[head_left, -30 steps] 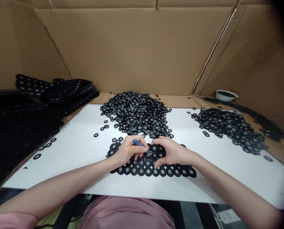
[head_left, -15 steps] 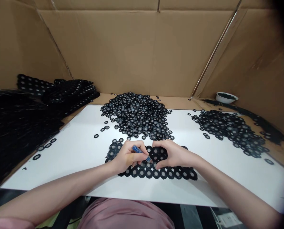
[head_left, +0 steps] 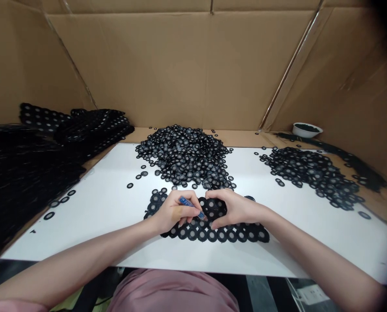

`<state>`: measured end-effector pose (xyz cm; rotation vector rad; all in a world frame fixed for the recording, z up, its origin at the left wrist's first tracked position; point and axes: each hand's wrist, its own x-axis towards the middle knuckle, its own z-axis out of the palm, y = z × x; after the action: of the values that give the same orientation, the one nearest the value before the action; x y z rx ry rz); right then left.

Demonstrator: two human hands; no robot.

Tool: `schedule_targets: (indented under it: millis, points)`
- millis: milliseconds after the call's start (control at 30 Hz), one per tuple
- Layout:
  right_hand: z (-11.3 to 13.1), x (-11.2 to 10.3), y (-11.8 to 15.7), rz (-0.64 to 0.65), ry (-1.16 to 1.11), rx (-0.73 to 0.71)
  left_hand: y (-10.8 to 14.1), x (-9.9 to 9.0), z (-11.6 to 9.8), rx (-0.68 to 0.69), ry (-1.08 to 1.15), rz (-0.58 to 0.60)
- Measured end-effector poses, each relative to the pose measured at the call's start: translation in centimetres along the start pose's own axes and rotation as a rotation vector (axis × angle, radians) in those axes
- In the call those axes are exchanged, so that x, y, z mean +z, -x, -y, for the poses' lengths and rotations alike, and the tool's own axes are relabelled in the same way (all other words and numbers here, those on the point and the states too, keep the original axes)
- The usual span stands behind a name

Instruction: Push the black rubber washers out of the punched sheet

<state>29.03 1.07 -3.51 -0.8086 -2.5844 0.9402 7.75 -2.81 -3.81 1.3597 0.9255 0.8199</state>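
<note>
My left hand [head_left: 175,211] is closed round a slim blue tool [head_left: 189,203], whose tip points down and right onto a panel of joined black rings [head_left: 222,235]. Across from it, my right hand [head_left: 227,207] curves over the same panel, thumb and fingers bent round a folded or raised part of black rings [head_left: 215,208]. The panel lies on a white board [head_left: 92,225]. Both hands partly cover the panel, and the exact spot under the tool tip is too small to make out.
A large heap of loose black rings [head_left: 183,151] stands behind the hands, a second heap [head_left: 310,173] to the right. Black ringed sheets [head_left: 92,125] and dark strands [head_left: 24,169] lie left. A white bowl [head_left: 305,130] sits back right, before cardboard walls [head_left: 167,65].
The view has shifted slightly. Both hands hold nearly the same pose on the panel, and the blue tool is still in my left hand.
</note>
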Motion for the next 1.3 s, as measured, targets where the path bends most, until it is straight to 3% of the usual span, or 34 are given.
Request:
schedule_targets:
  millis: [600, 1100, 1300]
  points:
    - [-0.1, 0.0, -0.1, 0.013, -0.059, -0.068, -0.5, 0.7, 0.2, -0.076, 0.006, 0.088]
    - [0.3, 0.6, 0.4, -0.028, 0.029, 0.066, -0.3, 0.4, 0.3, 0.007, 0.040, 0.024]
    - [0.5, 0.7, 0.5, 0.032, 0.024, 0.081, -0.3, -0.3, 0.2, 0.038, 0.088, -0.020]
